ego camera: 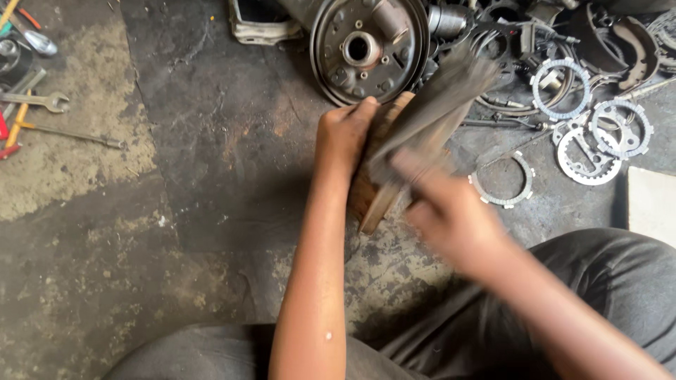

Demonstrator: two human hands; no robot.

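On the stained concrete floor (211,176), between the person's knees, a brown wooden block (373,197) stands tilted on edge, and the left hand (345,134) curls its fingers over the block's top edge, closed firmly round it. The right hand (451,218) is smeared by motion; it seems wrapped round the near end of a long, flat, dark tool (436,98), perhaps a file, which lies slanted across the block, but how tight that hold is cannot be made out. Just beyond the block rests a round metal brake backing plate (366,49) with a centre hole, close enough that the tool's far tip overlaps its rim in view. To the right lie several toothed clutch rings (503,181), one near the right hand, others (605,137) further off among cables and curved brake shoes (637,42). Well apart, at the far left edge, sit an open-ended spanner (35,102), a thin screwdriver (70,134) and other hand tools. Grey trouser legs (612,281) frame the bottom of the view.
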